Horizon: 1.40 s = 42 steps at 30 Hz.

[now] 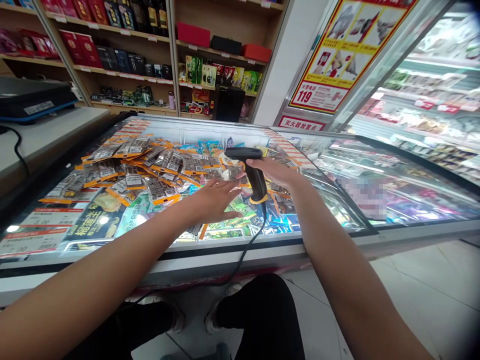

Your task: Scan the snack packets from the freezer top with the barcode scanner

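My right hand [275, 171] is wrapped round the upper handle of a black barcode scanner [257, 184], held upright over the freezer's glass top. Its head points left, and a black cable [249, 247] runs down from its yellow-tipped base. Just left of the scanner, my left hand [215, 201] hovers palm down with fingers stretched and thumb apart, over or touching the packets; its fingertips are partly hard to make out. Many small clear-and-brown snack packets with orange edges [165, 160] lie piled on the glass, mostly to the left of my hands.
Under the glass of the chest freezer [277, 244] are colourful frozen packs [103, 212]. A weighing scale [35, 97] stands on a white counter at left. Shelves [146, 38] of boxes and bottles line the back. Another glass-topped section [378, 170] extends right. My legs are close to the freezer front.
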Available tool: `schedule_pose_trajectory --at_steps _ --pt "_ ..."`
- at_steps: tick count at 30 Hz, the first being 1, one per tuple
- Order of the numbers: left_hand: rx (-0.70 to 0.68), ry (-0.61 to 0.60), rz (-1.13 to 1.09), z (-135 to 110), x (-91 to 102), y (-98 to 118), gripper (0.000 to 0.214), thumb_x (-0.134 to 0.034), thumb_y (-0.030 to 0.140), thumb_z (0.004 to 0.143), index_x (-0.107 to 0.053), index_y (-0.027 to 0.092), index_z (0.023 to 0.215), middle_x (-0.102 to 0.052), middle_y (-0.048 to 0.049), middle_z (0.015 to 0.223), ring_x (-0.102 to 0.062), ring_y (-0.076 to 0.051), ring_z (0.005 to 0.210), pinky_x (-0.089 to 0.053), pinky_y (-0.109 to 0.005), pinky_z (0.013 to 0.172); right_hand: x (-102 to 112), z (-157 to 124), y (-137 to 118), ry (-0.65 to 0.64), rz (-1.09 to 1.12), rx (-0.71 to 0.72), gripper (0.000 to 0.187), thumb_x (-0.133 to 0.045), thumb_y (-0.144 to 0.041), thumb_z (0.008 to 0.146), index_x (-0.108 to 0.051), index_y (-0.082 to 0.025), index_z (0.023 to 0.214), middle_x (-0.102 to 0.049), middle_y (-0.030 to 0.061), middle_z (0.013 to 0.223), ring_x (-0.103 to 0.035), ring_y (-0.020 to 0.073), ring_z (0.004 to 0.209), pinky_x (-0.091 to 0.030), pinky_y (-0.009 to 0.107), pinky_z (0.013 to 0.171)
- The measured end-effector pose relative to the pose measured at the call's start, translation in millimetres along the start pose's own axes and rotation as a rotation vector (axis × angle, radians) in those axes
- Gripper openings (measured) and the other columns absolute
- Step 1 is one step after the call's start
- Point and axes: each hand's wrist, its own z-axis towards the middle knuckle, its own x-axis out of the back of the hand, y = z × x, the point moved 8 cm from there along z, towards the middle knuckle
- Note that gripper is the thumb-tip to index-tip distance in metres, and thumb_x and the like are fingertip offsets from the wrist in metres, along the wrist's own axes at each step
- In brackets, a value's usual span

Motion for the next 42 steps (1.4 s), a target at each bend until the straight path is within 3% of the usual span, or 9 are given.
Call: schedule_pose_trajectory --at_steps 4,8,10,15,36,38,42 --pt "-0.001 -0.031 -0.014 0.2 -2.4 1.9 0.078 -0.033 0.067 0.097 -0.035 0.016 0.156 -0.03 -0.0164 0.166 -0.032 -0.034 0.15 -0.022 -0.055 0.119 -11.4 -3.2 0.7 -0.054 0.199 0.03 0.026 -0.065 -0.048 0.089 -0.066 -0.022 0.091 -0.074 0.0096 0.09 -0.068 0.0248 0.079 -0.057 0.035 0.067" --pt "0.013 -0.037 0.003 1.1 -2.2 2.7 0.081 -0.03 0.068 0.098 -0.037 0.012 0.156 -0.033 -0.0161 0.164 -0.035 -0.034 0.149 -0.022 -0.055 0.12 2.3 -21.8 22.2 0.137 0.263 -0.09 0.026 -0.057 -0.042 0.093 -0.059 -0.021 0.079 -0.06 0.0036 0.06 -0.055 0.0159 0.051 -0.047 0.027 0.048" --pt "0.028 -0.036 0.016 2.6 -3.6 2.0 0.084 -0.029 0.069 0.097 -0.035 0.01 0.156 -0.032 -0.0163 0.164 -0.034 -0.033 0.15 -0.021 -0.055 0.121 7.3 -35.5 36.5 0.183 0.232 -0.169 0.028 -0.054 -0.042 0.094 -0.058 -0.02 0.078 -0.057 0.0031 0.056 -0.051 0.0146 0.046 -0.043 0.025 0.044" --pt "0.068 -0.024 0.036 7.2 -8.8 -2.8 0.09 -0.029 0.073 0.095 -0.032 0.009 0.158 -0.03 -0.0152 0.165 -0.03 -0.033 0.152 -0.02 -0.057 0.121 8.8 -53.5 50.3 0.142 0.185 -0.168 0.029 -0.051 -0.043 0.094 -0.058 -0.019 0.08 -0.059 0.0036 0.057 -0.052 0.0146 0.047 -0.043 0.025 0.045" --pt "0.114 -0.04 0.074 8.2 -6.0 -12.1 0.083 -0.029 0.073 0.095 -0.036 0.018 0.158 -0.029 -0.0149 0.166 -0.029 -0.034 0.152 -0.015 -0.059 0.122 4.6 -44.2 31.9 0.13 -0.022 -0.181 0.03 -0.049 -0.038 0.092 -0.057 -0.019 0.07 -0.061 0.0056 0.056 -0.055 0.0171 0.047 -0.044 0.028 0.048" --pt "0.132 -0.031 0.086 7.7 -6.2 -16.5 0.083 -0.027 0.074 0.095 -0.036 0.021 0.158 -0.029 -0.0151 0.166 -0.028 -0.034 0.153 -0.015 -0.06 0.122 8.6 -41.7 26.9 0.186 -0.084 -0.169 0.028 -0.05 -0.039 0.09 -0.058 -0.019 0.072 -0.063 0.0064 0.057 -0.056 0.018 0.049 -0.044 0.029 0.049" --pt "0.199 -0.011 0.125 5.2 -6.0 -33.7 0.083 -0.023 0.075 0.094 -0.034 0.026 0.159 -0.029 -0.0158 0.166 -0.026 -0.035 0.154 -0.017 -0.058 0.12 35.0 -28.4 11.6 0.472 -0.299 -0.098 0.031 -0.053 -0.047 0.089 -0.066 -0.02 0.085 -0.069 0.0072 0.074 -0.061 0.0206 0.062 -0.044 0.031 0.056"
